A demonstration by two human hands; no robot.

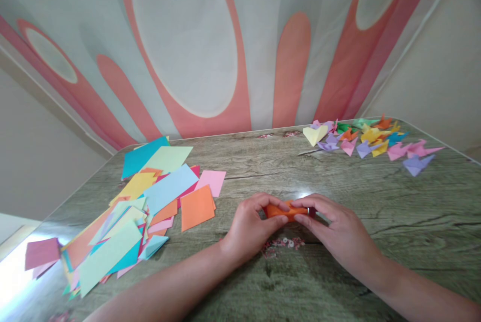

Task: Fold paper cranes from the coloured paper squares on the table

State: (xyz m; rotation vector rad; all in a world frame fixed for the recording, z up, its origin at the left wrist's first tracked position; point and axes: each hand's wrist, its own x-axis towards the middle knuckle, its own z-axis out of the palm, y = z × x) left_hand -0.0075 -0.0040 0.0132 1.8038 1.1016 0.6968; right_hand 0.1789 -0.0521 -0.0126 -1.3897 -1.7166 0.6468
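Between both hands is a small piece of folded orange paper (277, 210), held low over the wood-grain table (255, 161) near its middle. My left hand (251, 221) pinches its left part, thumb in front and fingers behind. On the other side my right hand (334, 224) grips the right end between thumb and forefinger. The fingertips of the two hands come close together and cover much of the paper, so its exact folded shape is partly hidden. A dark ring-like band shows at my right forefinger.
Loose coloured paper sheets (171, 189) lie heaped on the left side, with an orange square (197, 209) nearest my left hand. Several folded paper birds (370, 135) sit at the back right, beside a pale yellow folded piece (314, 135). A patterned curtain (184, 41) hangs behind the table.
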